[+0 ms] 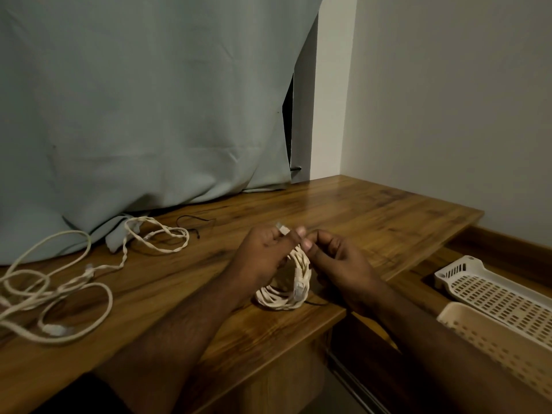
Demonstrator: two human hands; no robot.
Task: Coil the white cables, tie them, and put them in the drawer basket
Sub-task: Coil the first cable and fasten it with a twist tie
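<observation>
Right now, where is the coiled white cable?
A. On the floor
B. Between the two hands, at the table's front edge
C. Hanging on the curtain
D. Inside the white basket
B: the coiled white cable is held between the left hand and the right hand, its lower loops resting on the wooden table; the white basket holds no cable.

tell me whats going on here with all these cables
A person is bundling a white cable at the front edge of a wooden table. The left hand holds the coil upright, with a plug end sticking up by its fingers, while the right hand pinches at the top of the coil, apparently tying it. More loose cables lie uncoiled on the left. Two perforated baskets sit to the right, nothing visible in them yet.
</observation>
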